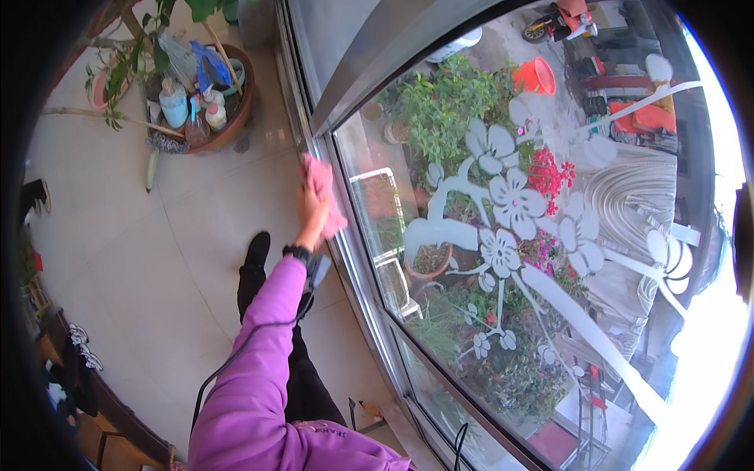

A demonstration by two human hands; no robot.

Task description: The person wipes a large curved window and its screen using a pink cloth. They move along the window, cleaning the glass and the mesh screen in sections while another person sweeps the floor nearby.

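My left hand [313, 215], at the end of a purple sleeve with a black strap at the wrist, grips a crumpled pink cloth [318, 175]. The cloth overlaps the inner edge of the metal window frame [350, 247] in view; whether it touches the metal I cannot tell. To the right rises a large glass pane [377, 141] with a frosted blossom-branch pattern [517, 200]. My right hand is out of view. A small grey device [318, 272] sits at the left wrist, and a black cable [253, 341] runs back along the sleeve.
A brown planter [244, 120] with a plant, bottles and a blue bag stands on the tiled floor [188, 218]. My black shoe [257, 250] is below the arm. Shoes [85, 348] lie at lower left. Beyond the glass are garden plants [453, 106] and a red bucket [535, 76].
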